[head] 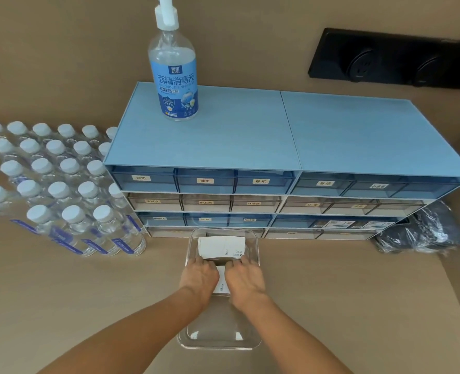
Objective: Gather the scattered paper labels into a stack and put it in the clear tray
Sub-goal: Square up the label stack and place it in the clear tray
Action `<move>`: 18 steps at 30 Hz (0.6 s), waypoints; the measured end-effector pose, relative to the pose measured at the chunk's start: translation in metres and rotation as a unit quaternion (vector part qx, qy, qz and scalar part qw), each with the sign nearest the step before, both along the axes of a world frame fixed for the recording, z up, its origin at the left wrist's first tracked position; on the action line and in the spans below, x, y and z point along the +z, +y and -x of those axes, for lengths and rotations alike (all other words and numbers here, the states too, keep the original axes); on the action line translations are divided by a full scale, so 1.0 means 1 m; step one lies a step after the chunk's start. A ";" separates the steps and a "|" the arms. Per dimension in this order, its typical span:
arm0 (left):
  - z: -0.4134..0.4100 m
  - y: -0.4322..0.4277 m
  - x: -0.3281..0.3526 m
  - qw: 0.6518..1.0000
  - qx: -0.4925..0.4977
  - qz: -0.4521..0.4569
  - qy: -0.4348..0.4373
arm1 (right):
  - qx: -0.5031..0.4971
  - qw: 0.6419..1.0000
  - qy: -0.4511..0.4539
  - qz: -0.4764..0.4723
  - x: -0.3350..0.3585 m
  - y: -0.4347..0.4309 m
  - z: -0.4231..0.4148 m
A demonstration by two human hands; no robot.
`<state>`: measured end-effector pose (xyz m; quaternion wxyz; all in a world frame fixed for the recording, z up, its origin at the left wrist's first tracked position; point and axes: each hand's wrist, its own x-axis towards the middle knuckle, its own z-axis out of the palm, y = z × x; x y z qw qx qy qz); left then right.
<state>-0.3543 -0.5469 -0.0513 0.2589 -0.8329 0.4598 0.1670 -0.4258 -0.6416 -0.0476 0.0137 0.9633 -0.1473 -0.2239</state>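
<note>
A clear tray point(218, 344) lies lengthwise on the tan table in front of me. A stack of white paper labels point(220, 246) rests at its far end. A second bunch of labels point(222, 283) shows between my hands, nearer to me in the tray. My left hand point(199, 276) and my right hand point(246, 279) are both inside the tray, fingertips curled down onto the near edge of the far stack. The hands cover most of the nearer labels.
A blue drawer unit point(285, 147) stands right behind the tray, with a disinfectant spray bottle point(173, 76) on top. Several capped water bottles point(61, 190) crowd the left. A dark plastic-wrapped bundle point(423, 233) lies at right, a black socket strip point(396, 59) at the back.
</note>
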 end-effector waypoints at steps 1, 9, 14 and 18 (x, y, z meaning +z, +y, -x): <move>0.001 0.000 0.001 1.000 -0.001 -0.005 -0.006 | -0.004 1.000 0.001 -0.005 0.001 0.000 0.000; 0.015 -0.002 0.023 0.999 0.023 -0.008 -0.036 | -0.024 0.998 0.003 -0.052 0.017 -0.003 0.000; 0.014 0.002 0.042 0.995 0.084 0.057 -0.002 | -0.013 0.997 -0.002 -0.080 0.037 -0.006 0.009; 0.014 0.005 0.068 0.991 0.105 0.083 0.025 | -0.021 0.993 -0.036 -0.110 0.069 -0.010 0.018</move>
